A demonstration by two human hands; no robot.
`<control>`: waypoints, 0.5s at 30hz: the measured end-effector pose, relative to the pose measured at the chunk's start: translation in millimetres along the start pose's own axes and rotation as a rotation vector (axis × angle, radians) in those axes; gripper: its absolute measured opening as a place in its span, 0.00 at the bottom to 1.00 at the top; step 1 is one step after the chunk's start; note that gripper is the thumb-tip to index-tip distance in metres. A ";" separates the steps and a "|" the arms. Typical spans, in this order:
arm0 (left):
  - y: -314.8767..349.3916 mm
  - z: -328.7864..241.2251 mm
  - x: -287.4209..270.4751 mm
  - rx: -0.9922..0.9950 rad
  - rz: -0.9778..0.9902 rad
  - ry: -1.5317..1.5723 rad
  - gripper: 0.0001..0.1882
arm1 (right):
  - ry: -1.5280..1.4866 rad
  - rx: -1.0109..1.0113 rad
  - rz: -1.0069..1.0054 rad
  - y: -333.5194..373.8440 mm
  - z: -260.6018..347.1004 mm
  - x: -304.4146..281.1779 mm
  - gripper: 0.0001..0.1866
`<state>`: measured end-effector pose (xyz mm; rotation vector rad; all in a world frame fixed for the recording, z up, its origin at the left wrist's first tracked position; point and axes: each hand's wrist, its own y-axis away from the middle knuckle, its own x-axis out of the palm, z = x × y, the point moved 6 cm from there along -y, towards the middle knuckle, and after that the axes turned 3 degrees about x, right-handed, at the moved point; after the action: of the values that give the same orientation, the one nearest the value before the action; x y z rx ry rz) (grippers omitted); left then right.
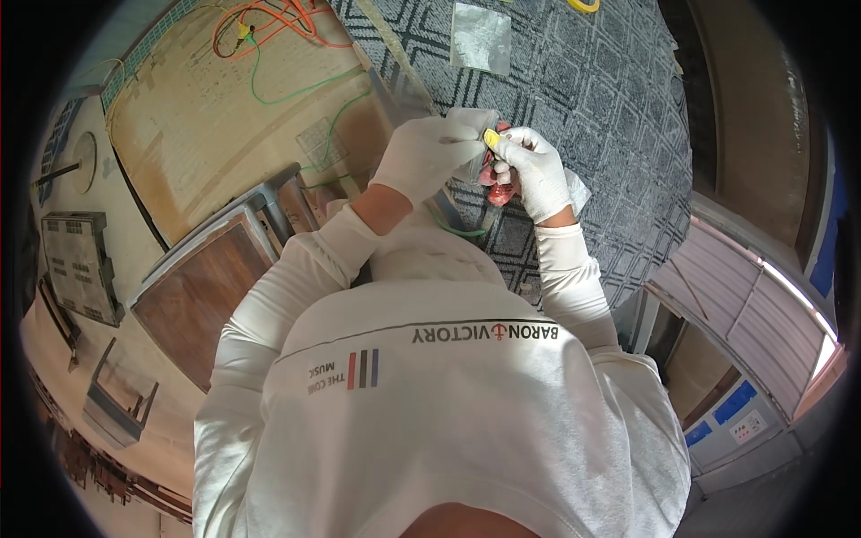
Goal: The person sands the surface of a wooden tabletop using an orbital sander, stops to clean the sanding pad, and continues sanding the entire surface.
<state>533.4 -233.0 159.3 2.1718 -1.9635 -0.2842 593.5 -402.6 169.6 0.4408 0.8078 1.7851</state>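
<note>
My left hand (pixel 423 160), in a white glove, is closed on a translucent plastic bag (pixel 472 118). Close beside it, my right hand (pixel 536 172), also gloved in white, pinches a small yellow piece (pixel 491 138) at its fingertips. The exact kind of that piece is too small to make out. Shiny red things (pixel 500 194) show below and between the hands; the fingers partly cover them. Under my right wrist lies another pale, clear piece of plastic (pixel 578 191).
A grey patterned cloth (pixel 619 117) covers the surface before me. On it lie a clear flat packet (pixel 481 38) and a yellow ring (pixel 584 4). To the left are a worn board (pixel 197 117), an orange cord (pixel 287 20), a green cord (pixel 305 99) and a brown-seated chair (pixel 206 287).
</note>
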 end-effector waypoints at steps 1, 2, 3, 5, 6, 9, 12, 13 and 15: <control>-0.6 1.6 0.5 0.012 -0.005 0.016 0.14 | -0.012 -0.013 0.005 -1.5 -1.0 -0.8 0.08; -1.7 1.4 0.4 0.041 -0.014 -0.029 0.13 | -0.024 -0.026 0.010 -4.2 -4.0 -2.5 0.08; -3.1 0.7 0.4 0.070 -0.022 -0.074 0.12 | -0.037 -0.040 0.016 -5.6 -4.8 -3.2 0.09; -3.7 -9.8 -0.6 0.058 -0.044 -0.125 0.12 | -0.020 -0.038 -0.007 -1.0 -0.2 2.7 0.09; -3.6 -15.5 0.8 0.020 -0.055 -0.133 0.12 | -0.011 -0.037 -0.019 1.6 1.1 4.6 0.09; -5.8 -15.7 10.0 -0.001 -0.148 -0.284 0.12 | 0.026 -0.058 -0.014 0.7 2.1 4.5 0.09; -4.6 -11.3 19.1 -0.018 -0.165 -0.395 0.12 | -0.031 -0.079 0.025 -3.0 -2.5 3.3 0.09; -3.8 -11.1 21.0 -0.031 -0.155 -0.414 0.12 | -0.037 -0.070 0.020 -2.0 -1.6 3.8 0.09; -6.6 -12.6 25.2 0.048 -0.065 -0.510 0.15 | -0.011 -0.082 0.009 -3.2 -3.7 -0.4 0.09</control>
<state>545.7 -257.2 169.4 2.3691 -2.1567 -0.8870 593.4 -403.4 164.7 0.4004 0.7226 1.8157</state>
